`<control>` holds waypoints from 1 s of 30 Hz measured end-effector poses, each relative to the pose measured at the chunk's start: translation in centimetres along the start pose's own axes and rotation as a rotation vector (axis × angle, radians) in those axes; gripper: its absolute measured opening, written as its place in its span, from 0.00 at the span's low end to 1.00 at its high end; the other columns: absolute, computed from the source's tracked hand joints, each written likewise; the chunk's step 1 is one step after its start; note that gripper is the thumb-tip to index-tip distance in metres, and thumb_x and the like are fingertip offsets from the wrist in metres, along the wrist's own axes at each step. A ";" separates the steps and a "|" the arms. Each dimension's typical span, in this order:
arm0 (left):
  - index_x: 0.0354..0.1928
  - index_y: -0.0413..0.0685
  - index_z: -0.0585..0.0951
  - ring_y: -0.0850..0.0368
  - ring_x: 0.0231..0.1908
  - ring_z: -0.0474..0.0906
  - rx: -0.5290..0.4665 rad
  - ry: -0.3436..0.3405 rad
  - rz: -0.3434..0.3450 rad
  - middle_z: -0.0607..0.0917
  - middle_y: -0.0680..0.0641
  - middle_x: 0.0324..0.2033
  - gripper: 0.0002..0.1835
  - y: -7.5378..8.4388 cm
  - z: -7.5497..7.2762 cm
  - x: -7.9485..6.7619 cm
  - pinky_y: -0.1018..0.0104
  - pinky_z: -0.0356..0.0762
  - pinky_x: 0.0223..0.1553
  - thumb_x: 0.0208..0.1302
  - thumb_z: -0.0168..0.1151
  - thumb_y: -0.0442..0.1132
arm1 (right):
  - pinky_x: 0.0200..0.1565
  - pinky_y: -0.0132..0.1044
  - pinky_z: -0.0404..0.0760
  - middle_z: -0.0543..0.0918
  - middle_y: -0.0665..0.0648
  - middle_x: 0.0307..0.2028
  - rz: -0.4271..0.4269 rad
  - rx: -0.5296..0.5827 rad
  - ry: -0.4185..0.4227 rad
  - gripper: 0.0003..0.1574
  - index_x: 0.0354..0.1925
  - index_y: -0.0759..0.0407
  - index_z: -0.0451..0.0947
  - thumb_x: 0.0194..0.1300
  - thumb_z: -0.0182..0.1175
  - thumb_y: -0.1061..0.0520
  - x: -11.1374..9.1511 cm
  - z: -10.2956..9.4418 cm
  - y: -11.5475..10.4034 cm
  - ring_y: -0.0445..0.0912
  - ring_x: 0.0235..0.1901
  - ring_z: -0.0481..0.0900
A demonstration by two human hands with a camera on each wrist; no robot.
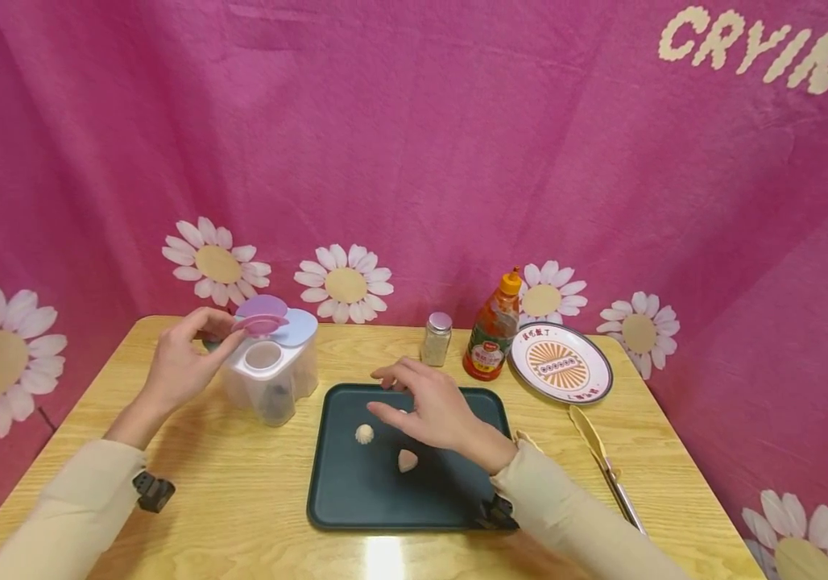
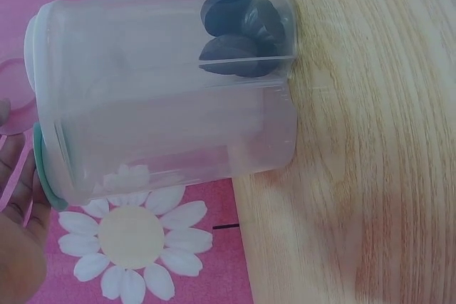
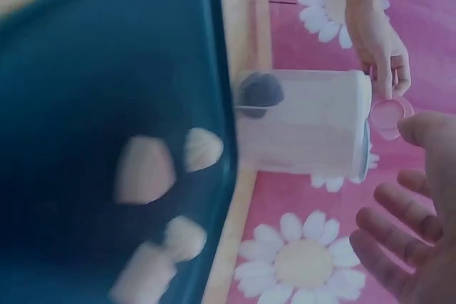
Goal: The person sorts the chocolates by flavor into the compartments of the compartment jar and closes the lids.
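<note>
On the left of the table is a clear divided container (image 1: 276, 399) with dark rounded pieces (image 2: 239, 33) inside. Its small pink lid (image 1: 263, 325) stands raised behind a round opening (image 1: 263, 356). My left hand (image 1: 185, 350) pinches the pink lid's edge between thumb and fingers. A purple lid (image 1: 262, 305) and a pale blue lid (image 1: 300, 329) show behind it. My right hand (image 1: 432, 407) hovers over the dark green tray (image 1: 356, 503), fingers spread and holding nothing. Pale shell-shaped pieces (image 1: 364, 434) and a pinkish piece (image 1: 407, 461) lie on the tray; the hand partly hides others.
Behind the tray stand a small spice jar (image 1: 436, 340) and a red sauce bottle (image 1: 491, 330) with a yellow cap. A patterned plate (image 1: 561, 364) lies at the back right. Tongs (image 1: 608, 471) rest right of the tray. A pink flowered cloth (image 1: 414, 161) hangs behind.
</note>
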State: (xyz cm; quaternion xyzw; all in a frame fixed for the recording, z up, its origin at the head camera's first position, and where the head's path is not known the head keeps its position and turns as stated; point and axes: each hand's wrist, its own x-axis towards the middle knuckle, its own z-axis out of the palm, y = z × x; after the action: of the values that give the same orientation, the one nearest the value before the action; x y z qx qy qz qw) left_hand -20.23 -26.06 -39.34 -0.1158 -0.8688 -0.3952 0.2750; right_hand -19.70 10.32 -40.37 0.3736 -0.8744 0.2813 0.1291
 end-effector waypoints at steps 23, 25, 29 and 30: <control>0.46 0.36 0.83 0.83 0.37 0.71 -0.019 0.037 0.053 0.88 0.40 0.37 0.12 -0.1 0.2 -0.3 0.89 0.70 0.43 0.62 0.74 0.27 | 0.46 0.30 0.85 0.87 0.58 0.49 -0.110 0.146 0.060 0.24 0.58 0.59 0.83 0.67 0.73 0.51 12.9 4.9 -3.0 0.47 0.46 0.86; 0.46 0.35 0.83 0.83 0.37 0.71 -0.025 0.037 0.058 0.87 0.40 0.37 0.12 0.0 0.2 -0.2 0.89 0.70 0.43 0.62 0.74 0.26 | 0.46 0.29 0.85 0.87 0.57 0.48 -0.114 0.128 0.063 0.23 0.57 0.58 0.84 0.68 0.73 0.51 13.4 5.2 -3.0 0.45 0.45 0.87; 0.46 0.35 0.83 0.83 0.37 0.71 -0.022 0.038 0.045 0.87 0.40 0.37 0.11 0.0 0.3 -0.3 0.89 0.69 0.43 0.62 0.73 0.26 | 0.47 0.31 0.86 0.87 0.57 0.46 -0.118 0.106 0.072 0.19 0.55 0.56 0.86 0.69 0.72 0.52 14.3 5.7 -3.2 0.44 0.43 0.87; 0.46 0.35 0.83 0.83 0.37 0.71 -0.022 0.037 0.039 0.87 0.40 0.37 0.11 0.0 0.3 -0.3 0.89 0.69 0.43 0.63 0.73 0.27 | 0.47 0.30 0.85 0.88 0.56 0.46 -0.117 0.099 0.073 0.18 0.55 0.56 0.87 0.69 0.71 0.52 14.5 5.8 -3.3 0.44 0.43 0.87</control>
State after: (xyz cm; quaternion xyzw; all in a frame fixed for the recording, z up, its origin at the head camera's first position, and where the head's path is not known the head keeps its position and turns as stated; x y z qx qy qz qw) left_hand -20.08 -25.88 -39.68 -0.1283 -0.8568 -0.4013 0.2973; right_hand -27.33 -3.36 -37.42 0.4194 -0.8309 0.3296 0.1584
